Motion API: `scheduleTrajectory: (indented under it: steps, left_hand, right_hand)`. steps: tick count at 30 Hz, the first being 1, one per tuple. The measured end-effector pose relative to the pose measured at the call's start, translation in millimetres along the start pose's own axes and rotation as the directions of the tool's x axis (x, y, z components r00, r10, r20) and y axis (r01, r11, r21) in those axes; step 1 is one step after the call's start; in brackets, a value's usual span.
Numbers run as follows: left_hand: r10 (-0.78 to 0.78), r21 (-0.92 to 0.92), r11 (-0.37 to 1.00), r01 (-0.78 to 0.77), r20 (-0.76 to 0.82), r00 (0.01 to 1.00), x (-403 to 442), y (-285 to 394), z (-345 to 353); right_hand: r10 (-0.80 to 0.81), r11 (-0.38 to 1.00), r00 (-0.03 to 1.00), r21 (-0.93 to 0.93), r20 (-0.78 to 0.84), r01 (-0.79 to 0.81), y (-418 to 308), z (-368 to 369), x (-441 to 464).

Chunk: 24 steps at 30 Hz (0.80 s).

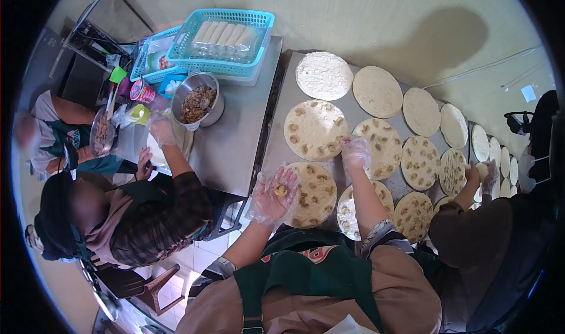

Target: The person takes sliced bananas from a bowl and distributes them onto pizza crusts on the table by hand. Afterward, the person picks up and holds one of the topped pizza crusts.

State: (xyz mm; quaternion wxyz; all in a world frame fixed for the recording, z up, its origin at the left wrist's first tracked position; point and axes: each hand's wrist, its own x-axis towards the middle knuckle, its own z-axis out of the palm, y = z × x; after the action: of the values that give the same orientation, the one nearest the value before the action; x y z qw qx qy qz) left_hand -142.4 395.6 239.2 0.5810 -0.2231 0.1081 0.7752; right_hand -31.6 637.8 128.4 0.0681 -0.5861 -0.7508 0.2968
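My left hand [272,197], in a clear plastic glove, is palm up with small tan-brown topping pieces [281,190] lying on it; they look like mushroom slices. It is beside the near-left round dough base [315,193], which is dotted with similar pieces. My right hand [356,156], also gloved, reaches over the bases. Its fingers are pinched together at the right edge of a topped base [315,128], next to another topped base [379,149]. Whatever is between those fingertips is hidden.
Plain bases [376,92] line the back of the metal table. Left, a second table holds a metal pot [206,113] of brown filling and a turquoise basket [220,63] of wrapped rolls. A co-worker [159,216] works there; another person [477,228] is on my right.
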Motion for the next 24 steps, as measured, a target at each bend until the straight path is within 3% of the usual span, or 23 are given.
scheduleTrajectory:
  steps: [3, 5, 9, 11, 12, 13, 15, 16, 18, 20, 22, 24]
  left_hand:
    - [-0.012, -0.012, 1.0, 0.012, 0.056, 0.998, 0, -4, 9]
    - [-0.015, -0.007, 1.0, 0.016, 0.091, 0.996, -2, -8, 15]
    - [-0.057, -0.032, 0.998, 0.06, 0.102, 0.993, -1, -12, 26]
    - [-0.073, -0.061, 0.995, 0.079, 0.107, 0.992, 0, -14, 26]
    - [-0.073, -0.057, 0.995, 0.079, 0.104, 0.992, 1, -15, 26]
    - [-0.074, -0.053, 0.995, 0.08, 0.102, 0.992, 3, -16, 25]
    - [-0.083, -0.011, 0.996, 0.085, 0.118, 0.99, 6, -18, 22]
    - [-0.089, 0.03, 0.996, 0.085, 0.13, 0.988, 9, -19, 20]
    - [-0.133, -0.027, 0.99, 0.141, 0.206, 0.969, 15, -21, 11]
    - [-0.17, -0.081, 0.976, 0.2, 0.281, 0.945, 16, -25, 13]
    - [-0.118, 0.048, 0.992, 0.113, 0.118, 0.986, 15, -32, 18]
    - [-0.132, 0.059, 0.99, 0.127, 0.093, 0.987, 14, -36, 23]
  right_hand:
    - [-0.044, 0.989, 0.998, -0.141, -0.046, 0.037, -3, 5, 6]
    - [-0.286, 0.943, 0.94, -0.227, -0.184, 0.243, -15, -5, -3]
    - [-0.274, 0.962, 0.934, -0.072, -0.23, 0.264, -28, -14, -13]
    - [-0.208, 0.909, 0.977, 0.358, -0.051, 0.212, -64, -48, -52]
    - [-0.272, 0.887, 0.96, 0.404, 0.067, 0.224, -78, -63, -71]
    - [-0.336, 0.864, 0.925, 0.45, 0.179, 0.227, -90, -78, -91]
    - [-0.603, 0.727, 0.723, 0.605, 0.337, 0.324, -106, -104, -121]
    - [-0.6, 0.728, 0.727, 0.604, 0.334, 0.324, -105, -98, -129]
    - [-0.789, 0.59, 0.602, 0.423, 0.122, 0.688, -99, -80, -138]
    - [-0.748, 0.649, 0.638, 0.402, 0.182, 0.646, -95, -76, -144]
    - [-0.701, 0.704, 0.672, 0.38, 0.24, 0.6, -89, -74, -146]
    - [-0.598, 0.79, 0.733, 0.393, 0.326, 0.47, -83, -73, -147]
